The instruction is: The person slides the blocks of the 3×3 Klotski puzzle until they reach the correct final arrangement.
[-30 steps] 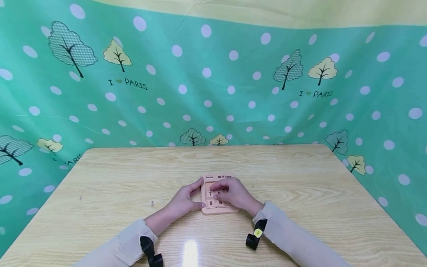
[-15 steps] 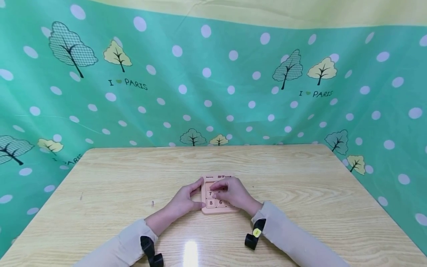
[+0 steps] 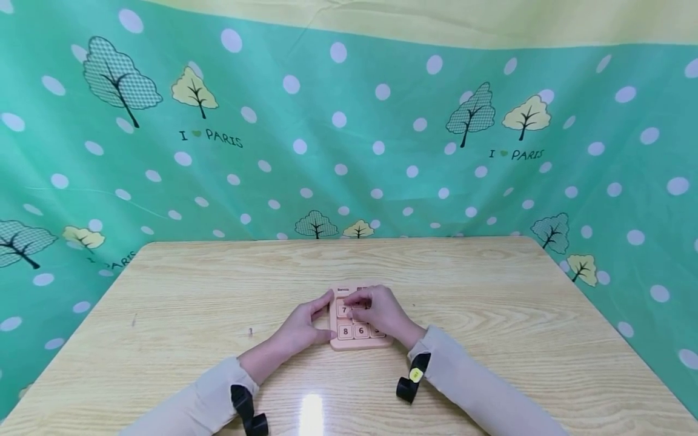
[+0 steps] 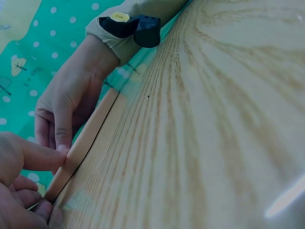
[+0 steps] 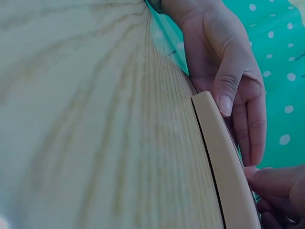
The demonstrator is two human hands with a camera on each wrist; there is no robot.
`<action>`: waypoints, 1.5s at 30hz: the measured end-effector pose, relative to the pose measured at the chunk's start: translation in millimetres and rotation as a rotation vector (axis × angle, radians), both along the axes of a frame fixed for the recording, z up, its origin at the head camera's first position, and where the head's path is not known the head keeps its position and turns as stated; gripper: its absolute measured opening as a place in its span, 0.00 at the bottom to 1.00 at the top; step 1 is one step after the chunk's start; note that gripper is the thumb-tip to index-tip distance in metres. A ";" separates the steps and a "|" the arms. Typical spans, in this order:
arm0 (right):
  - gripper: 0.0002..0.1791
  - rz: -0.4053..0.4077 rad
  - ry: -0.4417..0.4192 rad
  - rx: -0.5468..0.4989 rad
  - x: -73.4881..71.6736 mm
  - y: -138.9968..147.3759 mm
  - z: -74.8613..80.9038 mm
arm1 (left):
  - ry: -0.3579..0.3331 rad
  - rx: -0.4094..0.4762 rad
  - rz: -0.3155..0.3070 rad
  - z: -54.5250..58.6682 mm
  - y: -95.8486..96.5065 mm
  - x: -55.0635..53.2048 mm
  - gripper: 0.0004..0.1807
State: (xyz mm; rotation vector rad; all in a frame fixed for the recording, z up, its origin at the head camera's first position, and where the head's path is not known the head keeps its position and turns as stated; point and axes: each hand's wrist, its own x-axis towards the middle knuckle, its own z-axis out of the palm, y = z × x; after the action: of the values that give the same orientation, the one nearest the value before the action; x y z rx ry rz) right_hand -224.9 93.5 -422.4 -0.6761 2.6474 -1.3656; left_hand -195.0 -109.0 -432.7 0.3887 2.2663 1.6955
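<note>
A pink number slide puzzle (image 3: 360, 346) lies flat on the table. My left hand (image 3: 299, 327) grips its left side in the head view, thumb near the front corner and index finger at the far corner. My right hand (image 3: 384, 315) arches over the tiles, thumb and index fingertips at the 7 tile (image 3: 343, 310). Below it the 8 tile (image 3: 345, 332) and 6 tile (image 3: 361, 331) show in the front row. The right hand hides much of the upper right tiles. Low side views show the puzzle's edge (image 4: 88, 136) between both hands, with the right thumb (image 5: 271, 180) at its top.
The wooden table (image 3: 218, 284) spreads around the puzzle. Behind it hangs a green dotted cloth (image 3: 338, 145) printed with trees. A black camera band is worn on the left wrist (image 3: 248, 409) and another on the right wrist (image 3: 414, 375).
The 7 tile has slid away from me, toward the puzzle's far row, leaving a gap between it and the 8. My right hand shifted slightly with it; the left hand stays in place.
</note>
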 end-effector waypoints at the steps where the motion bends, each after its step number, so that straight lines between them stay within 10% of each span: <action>1: 0.12 -0.003 0.004 -0.003 -0.7 -0.2 -0.4 | -0.008 0.003 0.002 0.1 0.2 -0.2 0.46; 23: 0.11 -0.058 -0.004 -0.060 -1.8 -2.8 -1.8 | -0.005 0.036 0.007 1.7 2.7 1.7 0.45; 45: 0.12 0.037 -0.100 -0.103 33.6 8.3 1.6 | -0.006 0.034 0.020 2.7 2.2 1.9 0.45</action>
State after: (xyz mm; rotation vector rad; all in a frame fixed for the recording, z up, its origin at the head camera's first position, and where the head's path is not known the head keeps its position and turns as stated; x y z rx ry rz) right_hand -191.3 101.8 -420.8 -0.6465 2.4901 -1.4929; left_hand -193.1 -106.7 -430.0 0.3698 2.2472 1.7443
